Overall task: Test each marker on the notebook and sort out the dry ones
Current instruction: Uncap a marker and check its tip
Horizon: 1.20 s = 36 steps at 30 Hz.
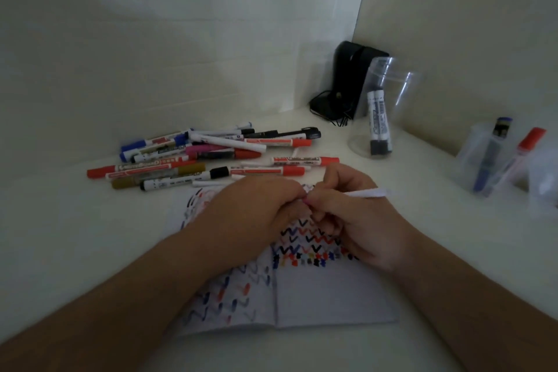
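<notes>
White desk (75,251) in a dim corner, low light and soft focus. Both hands meet at frame centre over the open notebook (332,296): right hand (359,220) is closed in a writing-style grip around a white marker (367,193), barrel sticking out to the right; left hand (256,208) has its fingertips pinched in at the marker's tip end, where a bit of pink shows — looks like a cap coming off or going on, can't tell which. Tip itself is hidden. Upper right page is already dense with zigzags and blots, left page too; lower right page is blank. Risks as I see them: testing over old marks would mask a faint line, so a dry one could pass — use the blank area. Cap slip could ink the fingers. Untested pile (211,154) sits just above the notebook in the upper left; a stray elbow could mix it. Clear jar (383,109) at upper right holds two markers, clear cups (495,157) at far right hold more — which one is the dry bin isn't shown, so mis-sorting is possible.
</notes>
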Available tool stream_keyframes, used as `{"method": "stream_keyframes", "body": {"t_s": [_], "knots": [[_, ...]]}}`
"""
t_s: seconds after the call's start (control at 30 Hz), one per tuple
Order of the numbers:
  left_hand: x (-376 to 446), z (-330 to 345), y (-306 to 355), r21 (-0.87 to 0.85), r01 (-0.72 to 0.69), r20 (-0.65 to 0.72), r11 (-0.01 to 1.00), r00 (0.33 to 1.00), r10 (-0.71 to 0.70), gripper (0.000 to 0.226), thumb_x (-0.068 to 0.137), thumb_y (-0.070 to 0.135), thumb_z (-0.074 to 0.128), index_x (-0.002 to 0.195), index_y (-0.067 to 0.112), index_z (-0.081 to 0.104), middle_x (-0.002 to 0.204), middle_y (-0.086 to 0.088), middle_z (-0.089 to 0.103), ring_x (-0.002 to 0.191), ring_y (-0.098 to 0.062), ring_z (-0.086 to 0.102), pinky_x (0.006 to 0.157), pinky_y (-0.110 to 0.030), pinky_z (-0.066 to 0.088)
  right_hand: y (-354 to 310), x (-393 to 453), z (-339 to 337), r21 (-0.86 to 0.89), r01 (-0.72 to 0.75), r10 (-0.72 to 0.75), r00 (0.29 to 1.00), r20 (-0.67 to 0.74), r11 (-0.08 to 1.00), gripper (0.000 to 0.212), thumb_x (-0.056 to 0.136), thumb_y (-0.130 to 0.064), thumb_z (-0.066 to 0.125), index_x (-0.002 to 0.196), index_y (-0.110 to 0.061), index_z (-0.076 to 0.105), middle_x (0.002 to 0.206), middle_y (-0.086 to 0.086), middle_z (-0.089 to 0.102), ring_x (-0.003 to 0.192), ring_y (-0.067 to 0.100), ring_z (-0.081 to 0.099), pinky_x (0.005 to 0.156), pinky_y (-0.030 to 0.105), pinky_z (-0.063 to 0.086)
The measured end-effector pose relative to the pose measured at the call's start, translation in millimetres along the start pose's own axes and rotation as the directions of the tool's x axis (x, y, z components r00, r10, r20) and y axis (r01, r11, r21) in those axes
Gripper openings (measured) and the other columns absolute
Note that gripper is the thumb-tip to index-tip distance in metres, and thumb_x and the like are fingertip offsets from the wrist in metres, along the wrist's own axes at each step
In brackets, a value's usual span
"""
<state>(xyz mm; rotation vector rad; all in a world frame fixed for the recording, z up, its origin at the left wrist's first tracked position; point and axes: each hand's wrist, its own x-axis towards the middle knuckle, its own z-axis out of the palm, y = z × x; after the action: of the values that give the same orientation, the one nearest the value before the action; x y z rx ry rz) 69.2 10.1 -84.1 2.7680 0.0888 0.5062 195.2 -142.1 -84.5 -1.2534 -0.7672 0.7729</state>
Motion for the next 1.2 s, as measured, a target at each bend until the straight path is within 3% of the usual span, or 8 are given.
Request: {"method": "stream_keyframes", "body": {"t_s": [0.17, 0.27, 0.33, 0.47, 0.53, 0.73, 0.87, 1.2], "knots": [[-2, -7, 10, -0.060, 0.100, 0.203, 0.993, 0.975, -0.086, 0.029, 0.104, 0.050, 0.044, 0.097, 0.034, 0.068, 0.076, 0.016, 0.062, 0.072, -0.001, 0.057, 0.068, -0.024, 0.046, -18, -2, -15, 0.018, -0.004, 0.003, 0.998, 0.056, 1.000, 0.027, 0.081, 0.006, 0.061, 0.065, -0.012, 0.049, 0.056, 0.012, 0.050, 0.043, 0.017, 0.041, 0.041, 0.021, 0.029], [-6, -15, 3, -0.135, 0.215, 0.329, 0.967, 0.931, -0.161, 0.028, 0.106, 0.044, 0.045, 0.086, 0.038, 0.064, 0.079, 0.019, 0.067, 0.076, 0.003, 0.063, 0.072, -0.023, 0.050, -52, -3, -47, 0.195, 0.168, -0.157, 0.985, -0.073, 0.966, 0.033, 0.051, -0.007, 0.073, 0.060, -0.018, 0.044, 0.054, 0.007, 0.042, 0.044, 0.013, 0.033, 0.042, 0.016, 0.025], [-9, -17, 1, -0.126, 0.194, 0.321, 0.973, 0.936, -0.145, 0.031, 0.107, 0.045, 0.040, 0.084, 0.034, 0.058, 0.080, 0.015, 0.064, 0.076, 0.000, 0.058, 0.073, -0.027, 0.047, -67, -9, -60, 0.200, 0.239, -0.211, 0.966, -0.152, 0.950, 0.028, 0.057, -0.003, 0.069, 0.065, -0.020, 0.048, 0.058, 0.005, 0.044, 0.047, 0.014, 0.035, 0.044, 0.016, 0.022], [-8, -13, 12, -0.086, 0.143, 0.385, 0.986, 0.918, -0.100, 0.021, 0.099, 0.056, 0.051, 0.098, 0.036, 0.053, 0.097, 0.016, 0.054, 0.088, -0.002, 0.049, 0.079, -0.030, 0.047, -54, -27, -48, -0.003, 0.067, -0.067, 0.997, 0.036, 0.998, 0.019, 0.083, 0.000, 0.070, 0.072, -0.013, 0.061, 0.066, 0.010, 0.058, 0.054, 0.017, 0.049, 0.046, 0.023, 0.030], [-9, -11, 12, -0.027, 0.082, 0.413, 0.996, 0.908, -0.063, 0.038, 0.085, 0.065, 0.066, 0.113, 0.045, 0.052, 0.108, 0.026, 0.049, 0.100, 0.006, 0.046, 0.082, -0.021, 0.043, -40, -33, -39, -0.163, -0.030, 0.052, 0.990, 0.133, 0.986, 0.023, 0.082, 0.003, 0.077, 0.071, -0.010, 0.062, 0.063, 0.011, 0.060, 0.051, 0.018, 0.052, 0.046, 0.022, 0.039], [-11, -8, 10, -0.043, 0.087, 0.437, 0.995, 0.897, -0.059, 0.072, 0.064, 0.078, 0.078, 0.124, 0.057, 0.044, 0.119, 0.032, 0.044, 0.112, 0.005, 0.042, 0.090, -0.025, 0.040, -9, -46, -27, -0.420, -0.072, 0.094, 0.995, 0.030, 0.905, 0.027, 0.078, 0.009, 0.075, 0.069, -0.011, 0.060, 0.056, 0.005, 0.057, 0.048, 0.015, 0.050, 0.045, 0.024, 0.038], [-10, -7, 10, -0.035, 0.079, 0.446, 0.996, 0.893, -0.055, 0.078, 0.063, 0.080, 0.077, 0.129, 0.058, 0.041, 0.125, 0.025, 0.047, 0.117, -0.004, 0.044, 0.099, -0.033, 0.043, -8, -47, -24, -0.521, -0.088, 0.058, 0.996, -0.072, 0.849, 0.026, 0.081, 0.005, 0.074, 0.069, 0.009, 0.051, 0.053, 0.008, 0.061, 0.045, 0.016, 0.055, 0.044, 0.024, 0.040], [-9, -5, 7, -0.041, 0.091, 0.451, 0.995, 0.891, -0.063, 0.082, 0.059, 0.084, 0.076, 0.129, 0.060, 0.041, 0.124, 0.024, 0.048, 0.115, -0.004, 0.045, 0.100, -0.036, 0.046, -5, -46, -22, -0.597, -0.124, 0.071, 0.991, -0.111, 0.792, 0.020, 0.081, 0.005, 0.069, 0.071, 0.010, 0.052, 0.060, 0.023, 0.066, 0.047, 0.025, 0.059, 0.048, 0.033, 0.047]]}}
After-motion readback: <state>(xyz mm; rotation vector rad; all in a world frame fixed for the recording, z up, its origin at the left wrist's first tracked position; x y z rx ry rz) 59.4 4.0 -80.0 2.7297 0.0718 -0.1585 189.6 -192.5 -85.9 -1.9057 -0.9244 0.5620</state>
